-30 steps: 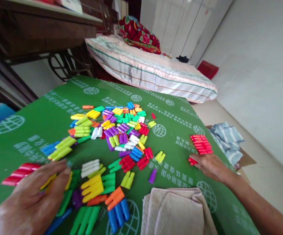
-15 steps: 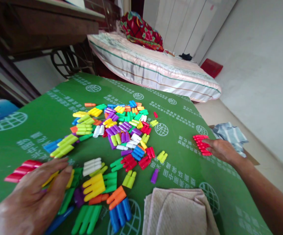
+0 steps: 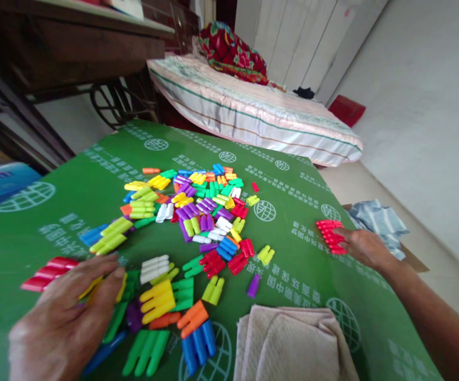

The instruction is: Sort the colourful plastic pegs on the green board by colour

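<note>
My left hand [image 3: 71, 312] rests low over the near left part of the spread of plastic building blocks. Its fingers and thumb are closed around a yellow block [image 3: 90, 288], partly hidden by the hand. A red ridged block [image 3: 51, 272] lies just past the knuckles, with green and purple blocks beside the thumb. Far to the right, my right hand [image 3: 362, 246] pinches the near side of a red block made of several joined rounded tubes [image 3: 330, 236], low at the table's right edge. Many-coloured blocks [image 3: 205, 211] cover the table's middle.
A folded beige cloth [image 3: 293, 344] lies at the near edge of the green table cover [image 3: 285, 211]. Beyond are a bed [image 3: 253, 116] and a dark sewing-machine table [image 3: 74, 53]. Striped blue cloth [image 3: 378, 222] sits past the right edge; a blue packet [image 3: 7, 182] is at left.
The whole view has shifted slightly, so everything appears a little further right. Both hands keep nearly the same places relative to the blocks and the table.
</note>
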Motion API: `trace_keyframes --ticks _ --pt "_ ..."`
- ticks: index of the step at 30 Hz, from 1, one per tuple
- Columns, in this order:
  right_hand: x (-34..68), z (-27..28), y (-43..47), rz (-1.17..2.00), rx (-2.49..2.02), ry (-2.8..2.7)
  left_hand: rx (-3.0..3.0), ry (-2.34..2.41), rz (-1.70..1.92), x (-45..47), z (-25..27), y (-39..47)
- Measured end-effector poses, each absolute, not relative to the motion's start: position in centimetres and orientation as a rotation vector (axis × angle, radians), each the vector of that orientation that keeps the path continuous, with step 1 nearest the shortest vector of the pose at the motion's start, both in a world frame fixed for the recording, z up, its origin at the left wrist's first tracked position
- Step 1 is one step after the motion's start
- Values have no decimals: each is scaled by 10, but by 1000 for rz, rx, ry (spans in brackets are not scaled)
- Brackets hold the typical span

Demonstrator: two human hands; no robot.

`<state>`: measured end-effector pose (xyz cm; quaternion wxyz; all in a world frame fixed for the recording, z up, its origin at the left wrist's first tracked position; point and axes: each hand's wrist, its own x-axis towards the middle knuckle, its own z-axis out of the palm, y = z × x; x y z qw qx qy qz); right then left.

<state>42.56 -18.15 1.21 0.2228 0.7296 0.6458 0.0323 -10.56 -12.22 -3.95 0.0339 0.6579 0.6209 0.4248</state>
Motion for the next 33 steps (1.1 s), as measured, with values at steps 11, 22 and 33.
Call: trace_keyframes --ticks 11,22,33 --pt "407 -42 -177 259 2088 2462 2117 1785 1286 -100 -30 -138" --pt "276 -9 -83 -106 2157 2369 2344 1631 1335 -96 -33 -143" --pt "201 -2 -10 -58 2026 2725 2477 1629 1309 -93 -31 -144"
